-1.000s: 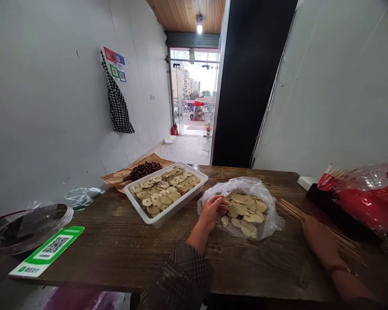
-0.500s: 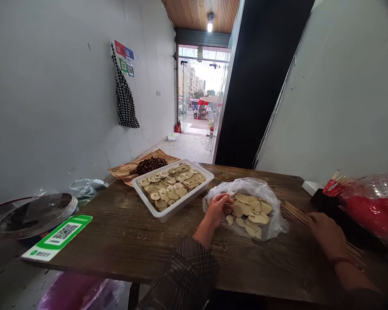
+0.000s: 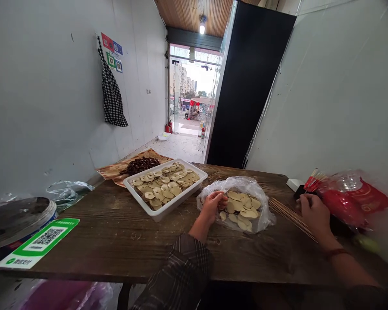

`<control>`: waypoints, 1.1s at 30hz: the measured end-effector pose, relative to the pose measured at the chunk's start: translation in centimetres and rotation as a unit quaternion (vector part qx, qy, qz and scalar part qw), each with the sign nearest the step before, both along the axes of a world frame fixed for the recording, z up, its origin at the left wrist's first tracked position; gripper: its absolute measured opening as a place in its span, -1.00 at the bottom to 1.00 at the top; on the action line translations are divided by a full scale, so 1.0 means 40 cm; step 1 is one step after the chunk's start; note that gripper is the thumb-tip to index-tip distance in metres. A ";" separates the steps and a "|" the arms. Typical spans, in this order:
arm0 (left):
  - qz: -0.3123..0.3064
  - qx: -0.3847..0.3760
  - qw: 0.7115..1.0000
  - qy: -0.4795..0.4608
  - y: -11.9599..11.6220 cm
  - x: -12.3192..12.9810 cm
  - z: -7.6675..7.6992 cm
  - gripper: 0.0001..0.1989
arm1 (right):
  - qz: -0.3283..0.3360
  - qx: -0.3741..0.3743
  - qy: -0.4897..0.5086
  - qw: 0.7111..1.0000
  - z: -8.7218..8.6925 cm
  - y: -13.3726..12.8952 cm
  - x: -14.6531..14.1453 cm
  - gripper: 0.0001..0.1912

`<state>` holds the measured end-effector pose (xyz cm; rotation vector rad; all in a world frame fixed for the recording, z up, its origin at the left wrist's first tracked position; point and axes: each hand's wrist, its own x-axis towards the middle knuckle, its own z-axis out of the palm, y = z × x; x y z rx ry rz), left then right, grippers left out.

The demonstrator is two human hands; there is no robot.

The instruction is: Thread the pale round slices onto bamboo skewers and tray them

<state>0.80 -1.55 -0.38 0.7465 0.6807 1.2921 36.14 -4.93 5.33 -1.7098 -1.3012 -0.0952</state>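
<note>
My left hand (image 3: pixel 212 206) is closed in a pinch at the left side of a clear plastic bag (image 3: pixel 267 215). What its fingers hold, if anything, I cannot make out. Thin, pale tan slices (image 3: pixel 245 214) lie in the open bag. To the right, a bundle of thin wooden skewers (image 3: pixel 289 216) rests on the table. My right hand (image 3: pixel 316 217) is just beyond them, thumb and fingers pinched together; anything between them is too small to name. A white plastic tray (image 3: pixel 161 212) left of the bag holds similar slices threaded on skewers.
The dark wooden table (image 3: pixel 116 249) carries a heap of dark brown pieces (image 3: pixel 143 165) on patterned paper, a green QR-code sign (image 3: pixel 40 241) and a bucket (image 3: pixel 19 219). Red plastic packaging (image 3: pixel 345 202) and a dark box stand at the right, near the wall.
My right hand has lifted off the skewers, moved toward the far side and closed into a pinch. My left hand stays by the bag. The whole view has shifted slightly right.
</note>
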 end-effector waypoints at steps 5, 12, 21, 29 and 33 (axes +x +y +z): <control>-0.026 0.042 0.998 0.040 -0.022 0.009 0.019 -0.44 | 0.178 0.026 0.200 0.963 0.062 -0.047 -0.212 -0.54; -0.133 0.093 0.983 0.088 -0.049 0.021 0.043 -0.42 | 0.299 -0.010 0.185 0.936 0.022 -0.028 -0.451 -0.53; -0.122 0.112 0.982 0.094 -0.040 0.032 0.046 -0.53 | 0.302 -0.001 0.201 0.932 0.025 0.028 -0.487 -0.66; -0.090 0.112 0.976 0.167 -0.040 0.042 0.045 -0.64 | 0.251 0.010 0.247 0.936 0.026 0.020 -0.414 -0.64; -0.095 0.129 0.966 0.200 -0.036 0.049 0.043 -0.69 | 0.229 -0.025 0.239 0.943 0.036 -0.008 -0.346 -0.61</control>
